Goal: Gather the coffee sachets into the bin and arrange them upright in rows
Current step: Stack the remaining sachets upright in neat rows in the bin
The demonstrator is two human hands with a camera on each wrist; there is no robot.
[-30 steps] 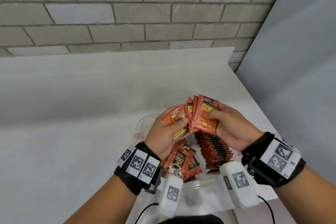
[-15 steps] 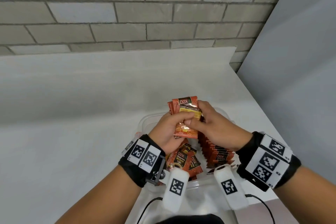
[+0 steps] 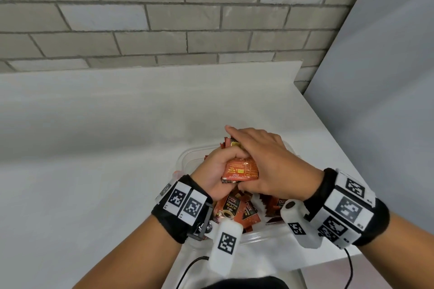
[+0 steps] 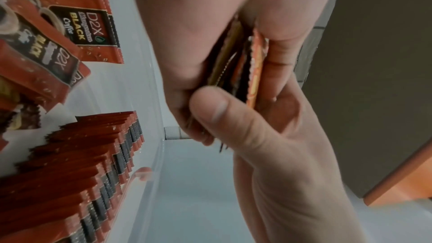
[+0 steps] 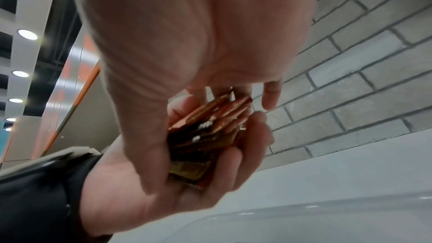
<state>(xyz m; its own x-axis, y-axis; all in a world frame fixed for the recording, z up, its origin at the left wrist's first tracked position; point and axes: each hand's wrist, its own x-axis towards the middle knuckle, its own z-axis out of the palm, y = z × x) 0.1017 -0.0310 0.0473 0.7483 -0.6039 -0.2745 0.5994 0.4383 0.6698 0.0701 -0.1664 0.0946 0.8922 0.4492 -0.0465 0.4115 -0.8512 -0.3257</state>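
A stack of orange-red coffee sachets (image 3: pixel 242 169) is held over the clear plastic bin (image 3: pixel 187 157). My left hand (image 3: pixel 220 169) grips the stack from the left with curled fingers. My right hand (image 3: pixel 265 159) lies over its top and right side, thumb under the near edge. In the left wrist view the stack's edges (image 4: pixel 236 66) are squeezed between both hands. The right wrist view shows the sachets (image 5: pixel 205 132) resting in the left palm (image 5: pixel 163 191). Inside the bin, a row of upright sachets (image 4: pixel 81 173) stands at the right and loose sachets (image 3: pixel 229 209) lie at the left.
The bin sits near the front right corner of a white table (image 3: pixel 94 148). A grey brick wall (image 3: pixel 164 19) rises behind the table and a grey panel (image 3: pixel 387 77) stands to the right. The bin's smooth wall (image 4: pixel 187 200) is beside the hands.
The fanned sachets have been squared into one stack. Both hands have come down closer to the bin, and the right hand has slid over the top of the stack.
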